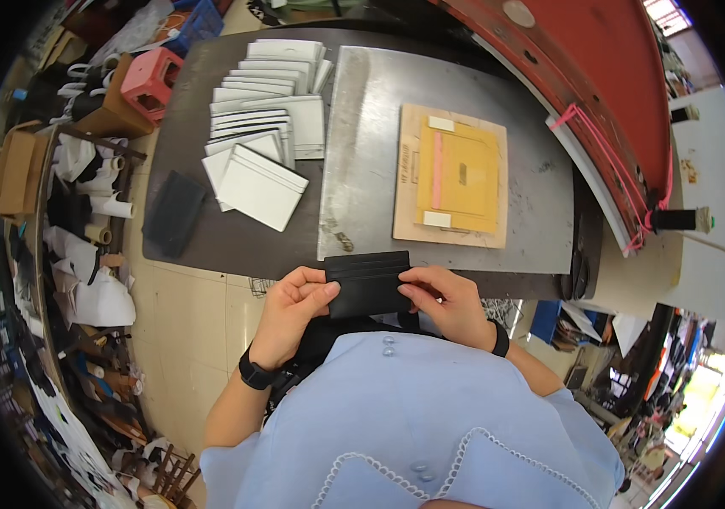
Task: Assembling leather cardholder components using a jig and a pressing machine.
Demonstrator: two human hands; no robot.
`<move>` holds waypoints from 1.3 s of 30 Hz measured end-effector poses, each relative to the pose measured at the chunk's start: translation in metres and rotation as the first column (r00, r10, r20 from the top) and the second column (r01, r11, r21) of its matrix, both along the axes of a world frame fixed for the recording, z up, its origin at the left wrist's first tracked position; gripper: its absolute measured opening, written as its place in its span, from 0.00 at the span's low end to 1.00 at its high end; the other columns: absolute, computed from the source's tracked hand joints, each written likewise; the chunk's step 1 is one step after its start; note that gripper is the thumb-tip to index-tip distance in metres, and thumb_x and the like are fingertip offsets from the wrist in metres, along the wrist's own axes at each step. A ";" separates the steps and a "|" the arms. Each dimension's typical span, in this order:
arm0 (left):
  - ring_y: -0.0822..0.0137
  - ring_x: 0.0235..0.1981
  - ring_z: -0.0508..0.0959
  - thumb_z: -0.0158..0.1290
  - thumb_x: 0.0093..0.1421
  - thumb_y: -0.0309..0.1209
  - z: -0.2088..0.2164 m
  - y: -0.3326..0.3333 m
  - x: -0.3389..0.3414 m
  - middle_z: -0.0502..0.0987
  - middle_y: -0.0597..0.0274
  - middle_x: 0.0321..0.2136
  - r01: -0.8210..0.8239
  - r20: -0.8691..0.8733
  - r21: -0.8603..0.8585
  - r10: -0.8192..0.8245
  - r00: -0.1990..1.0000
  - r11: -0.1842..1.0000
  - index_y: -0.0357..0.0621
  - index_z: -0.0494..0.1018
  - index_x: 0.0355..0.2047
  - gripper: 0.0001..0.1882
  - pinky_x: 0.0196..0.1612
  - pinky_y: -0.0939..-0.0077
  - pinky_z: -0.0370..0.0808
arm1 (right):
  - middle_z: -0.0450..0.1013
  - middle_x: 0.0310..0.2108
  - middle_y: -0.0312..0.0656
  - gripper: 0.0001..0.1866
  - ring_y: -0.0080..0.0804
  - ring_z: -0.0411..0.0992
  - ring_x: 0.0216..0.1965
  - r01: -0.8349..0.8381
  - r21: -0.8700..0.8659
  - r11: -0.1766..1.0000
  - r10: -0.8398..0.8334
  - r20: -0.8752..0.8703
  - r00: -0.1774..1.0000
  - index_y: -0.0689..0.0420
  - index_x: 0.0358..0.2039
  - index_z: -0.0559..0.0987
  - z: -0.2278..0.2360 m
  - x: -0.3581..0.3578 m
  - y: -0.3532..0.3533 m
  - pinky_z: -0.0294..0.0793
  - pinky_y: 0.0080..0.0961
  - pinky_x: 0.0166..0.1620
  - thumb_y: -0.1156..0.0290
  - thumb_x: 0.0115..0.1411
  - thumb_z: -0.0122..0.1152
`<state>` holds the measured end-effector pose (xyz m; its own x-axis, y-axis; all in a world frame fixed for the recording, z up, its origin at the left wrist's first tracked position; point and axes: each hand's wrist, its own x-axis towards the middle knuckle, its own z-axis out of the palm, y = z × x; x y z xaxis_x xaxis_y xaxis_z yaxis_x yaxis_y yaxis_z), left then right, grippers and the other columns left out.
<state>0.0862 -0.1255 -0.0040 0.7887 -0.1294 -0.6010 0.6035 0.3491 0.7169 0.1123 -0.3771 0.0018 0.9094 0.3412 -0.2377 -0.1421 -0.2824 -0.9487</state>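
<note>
Left hand [294,303] and right hand [453,303] pinch the black card holder [366,293] between them.

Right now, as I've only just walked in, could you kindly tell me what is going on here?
A person is holding a black slotted piece in front of their body, with the left hand at one side and the right hand at the other. Overlapping white slotted pieces lie on the dark table. To their right, a yellow template rests on a wooden board, which sits on a metal plate.
</note>
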 end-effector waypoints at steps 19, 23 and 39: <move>0.82 0.23 0.74 0.61 0.61 0.27 -0.010 -0.047 0.015 0.79 0.67 0.26 0.018 -0.009 0.224 -0.016 1.000 0.975 0.34 0.77 0.40 0.10 0.27 0.88 0.71 | 0.74 0.32 0.39 0.11 0.21 0.75 0.27 0.296 0.128 0.946 -0.282 -0.118 0.952 0.62 0.46 0.81 -0.017 -0.026 -0.027 0.77 0.16 0.31 0.76 0.64 0.60; 0.82 0.22 0.72 0.61 0.60 0.26 -0.011 -0.042 0.014 0.78 0.68 0.26 0.026 0.023 0.238 -0.033 0.999 0.971 0.34 0.77 0.40 0.10 0.26 0.88 0.68 | 0.74 0.31 0.38 0.11 0.21 0.75 0.26 0.287 0.126 0.950 -0.273 -0.116 0.955 0.62 0.45 0.82 -0.017 -0.025 -0.026 0.76 0.16 0.30 0.77 0.63 0.60; 0.72 0.24 0.81 0.58 0.63 0.29 -0.020 -0.046 0.015 0.82 0.58 0.27 0.058 -0.029 0.194 -0.053 0.998 0.979 0.33 0.77 0.38 0.09 0.31 0.80 0.80 | 0.74 0.34 0.37 0.14 0.19 0.72 0.29 0.375 0.164 0.912 -0.352 -0.153 0.923 0.60 0.49 0.80 -0.022 -0.025 -0.027 0.79 0.17 0.32 0.76 0.63 0.60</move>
